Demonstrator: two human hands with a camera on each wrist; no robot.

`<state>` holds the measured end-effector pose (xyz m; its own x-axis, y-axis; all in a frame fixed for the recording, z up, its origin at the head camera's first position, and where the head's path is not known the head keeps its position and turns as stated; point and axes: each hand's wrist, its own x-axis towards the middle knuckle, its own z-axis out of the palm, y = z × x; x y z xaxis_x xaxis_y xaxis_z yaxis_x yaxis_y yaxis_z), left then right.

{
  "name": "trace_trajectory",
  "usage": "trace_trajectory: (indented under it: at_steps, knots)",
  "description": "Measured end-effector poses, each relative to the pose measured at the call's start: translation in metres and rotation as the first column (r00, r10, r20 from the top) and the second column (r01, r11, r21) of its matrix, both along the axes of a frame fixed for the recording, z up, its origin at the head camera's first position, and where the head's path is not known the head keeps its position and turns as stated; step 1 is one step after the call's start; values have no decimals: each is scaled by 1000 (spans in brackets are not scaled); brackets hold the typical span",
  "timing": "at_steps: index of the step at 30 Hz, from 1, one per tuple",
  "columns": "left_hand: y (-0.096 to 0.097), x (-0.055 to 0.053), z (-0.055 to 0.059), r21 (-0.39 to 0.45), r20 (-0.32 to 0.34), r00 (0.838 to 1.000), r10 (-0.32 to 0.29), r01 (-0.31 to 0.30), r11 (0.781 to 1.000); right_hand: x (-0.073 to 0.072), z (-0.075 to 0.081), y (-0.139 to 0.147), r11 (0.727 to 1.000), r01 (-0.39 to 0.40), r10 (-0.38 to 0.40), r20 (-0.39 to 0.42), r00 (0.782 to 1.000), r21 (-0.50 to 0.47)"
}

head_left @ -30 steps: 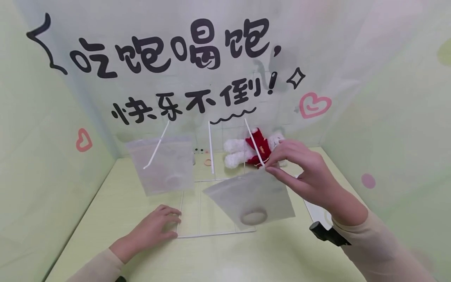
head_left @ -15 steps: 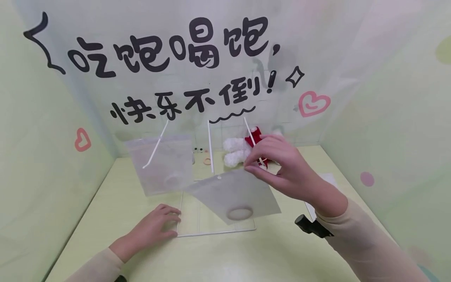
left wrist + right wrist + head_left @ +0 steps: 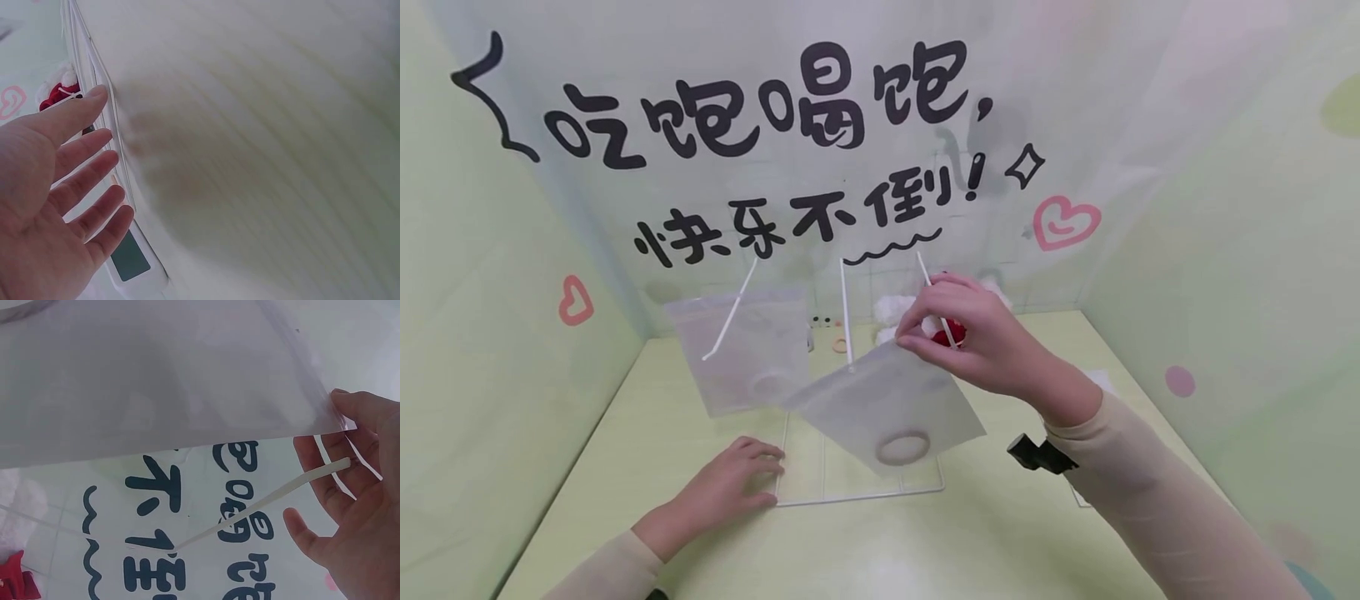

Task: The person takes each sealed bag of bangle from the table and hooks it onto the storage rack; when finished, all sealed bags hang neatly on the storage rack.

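My right hand (image 3: pixel 977 337) pinches the top corner of a translucent plastic bag (image 3: pixel 865 400) between thumb and forefinger. The bag hangs tilted, with a round ring (image 3: pixel 903 447) low in it. Its top edge lies at the tip of a white middle prong (image 3: pixel 846 308); whether the prong passes through the bag's hole cannot be told. Another bag (image 3: pixel 752 333) hangs on the left prong (image 3: pixel 733 308). The right prong (image 3: pixel 269 500) runs close to my right fingers. My left hand (image 3: pixel 722 487) touches the left side of the white wire rack's base (image 3: pixel 865 499), fingers loosely extended.
A white plush toy in red clothes (image 3: pixel 951 333) lies behind the rack, partly hidden by my right hand. A white device with a dark screen (image 3: pixel 131 256) shows in the left wrist view. Printed curtains (image 3: pixel 1187 250) enclose the table (image 3: pixel 880 558).
My right hand has moved left with the pinched bag, from the right prong toward the middle one. My left hand and the other bag have stayed in place.
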<state>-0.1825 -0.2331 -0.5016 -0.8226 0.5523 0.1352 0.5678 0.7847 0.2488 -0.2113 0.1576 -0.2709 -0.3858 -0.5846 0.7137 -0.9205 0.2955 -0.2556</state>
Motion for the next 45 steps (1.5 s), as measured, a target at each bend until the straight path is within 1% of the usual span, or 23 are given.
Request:
trace_trajectory:
  at_steps: [5, 8, 12, 16, 19, 24, 29, 33, 38, 42, 45]
  knots:
    - [0, 1, 1, 4, -10, 1000, -2, 2, 1000, -7, 1, -2, 1000, 15, -15, 7, 1000, 15]
    - [1, 2, 1, 2, -6, 1000, 0, 0, 1000, -12, 3, -3, 999, 19, -20, 29, 999, 29]
    - [2, 2, 1, -3, 1, 1000, 4, -4, 1000, -22, 5, -3, 997, 40, -45, 94, 995, 59]
    - [2, 1, 0, 4, -7, 1000, -1, 2, 1000, -32, 5, -2, 995, 57, -70, 166, 984, 79]
    - [2, 2, 0, -1, -6, 1000, -3, 3, 1000, -40, 5, -2, 995, 61, -77, 201, 977, 81]
    - [2, 1, 0, -18, 3, 1000, 2, -2, 1000, -52, 5, -4, 996, 55, -68, 211, 975, 66]
    - [3, 1, 1, -13, 1, 1000, -4, 4, 1000, -63, 4, -4, 996, 71, -79, 221, 972, 47]
    - [3, 0, 0, -12, -16, 1000, -13, 13, 1000, -67, 2, -4, 994, 93, -104, 240, 965, 57]
    - [2, -1, -3, -5, -51, 998, -23, 23, 1000, -68, 1, -2, 991, 109, -125, 249, 960, 76]
    - [1, 0, -3, -10, -44, 999, -18, 17, 1000, -67, -1, -1, 991, 108, -125, 244, 962, 80]
    - [1, 0, -2, -19, -25, 1000, -9, 9, 1000, -67, -3, 4, 993, 109, -119, 230, 966, 55]
